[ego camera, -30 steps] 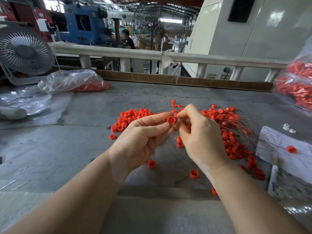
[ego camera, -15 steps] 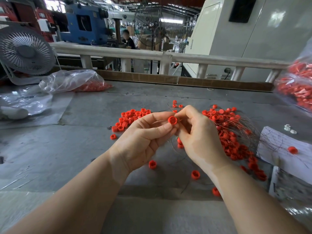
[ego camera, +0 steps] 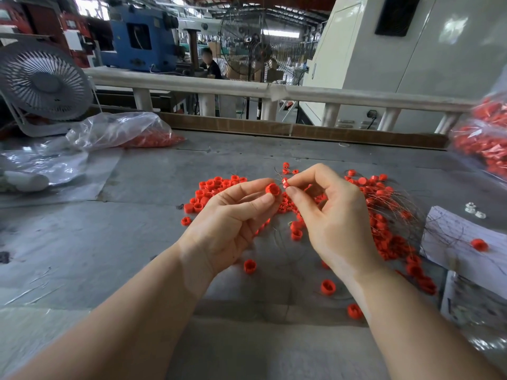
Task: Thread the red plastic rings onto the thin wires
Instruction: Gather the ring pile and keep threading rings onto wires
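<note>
Two hands: raised above the counter (ego camera: 82,242).
Left hand (ego camera: 233,218): one red ring (ego camera: 272,189) pinched by its fingers.
Right hand (ego camera: 333,215): smaller ring (ego camera: 285,183) and thin wire pinched at 12 o'clock.

The right hand (ego camera: 333,215) now sits apart from the left hand (ego camera: 233,218); 1 s ago the 2 hands pressed together around a single ring. The right palm now turns more toward the camera, with the thumb and forefinger pinching a second, smaller red ring (ego camera: 284,182) at the wire end. The left hand's red ring (ego camera: 272,189) now shows its side wall instead of its open face. The head view sits slightly closer to the hands.
</note>
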Motion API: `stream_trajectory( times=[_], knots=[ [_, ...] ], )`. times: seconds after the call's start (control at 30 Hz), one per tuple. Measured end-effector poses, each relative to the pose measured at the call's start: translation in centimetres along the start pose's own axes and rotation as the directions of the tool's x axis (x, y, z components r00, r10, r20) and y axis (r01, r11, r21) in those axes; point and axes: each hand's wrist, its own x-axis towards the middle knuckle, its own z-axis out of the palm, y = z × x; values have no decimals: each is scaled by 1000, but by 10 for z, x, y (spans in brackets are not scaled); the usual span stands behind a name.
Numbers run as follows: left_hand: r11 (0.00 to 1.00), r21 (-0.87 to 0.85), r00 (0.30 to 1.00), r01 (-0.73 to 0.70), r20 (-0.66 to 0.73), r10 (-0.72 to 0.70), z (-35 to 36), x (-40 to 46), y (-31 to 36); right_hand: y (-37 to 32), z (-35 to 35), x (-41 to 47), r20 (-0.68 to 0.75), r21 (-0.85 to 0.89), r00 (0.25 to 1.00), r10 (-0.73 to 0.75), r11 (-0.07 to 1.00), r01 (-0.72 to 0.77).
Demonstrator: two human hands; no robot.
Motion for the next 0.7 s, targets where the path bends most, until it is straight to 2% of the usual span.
stream_trajectory(
  times=[0.17,0.43,0.7],
  knots=[
    [999,45,1000,6,15,-7,-1,0,0,0,1,-1,36,11,996,-79,997,78],
    [998,56,1000,1,7,-2,-2,1,-1,1,1,-1,57,28,993,-103,994,102],
    [997,75,1000,10,-7,-10,-3,3,-2,0,1,-2,48,-127,989,-140,981,145]
  ],
)
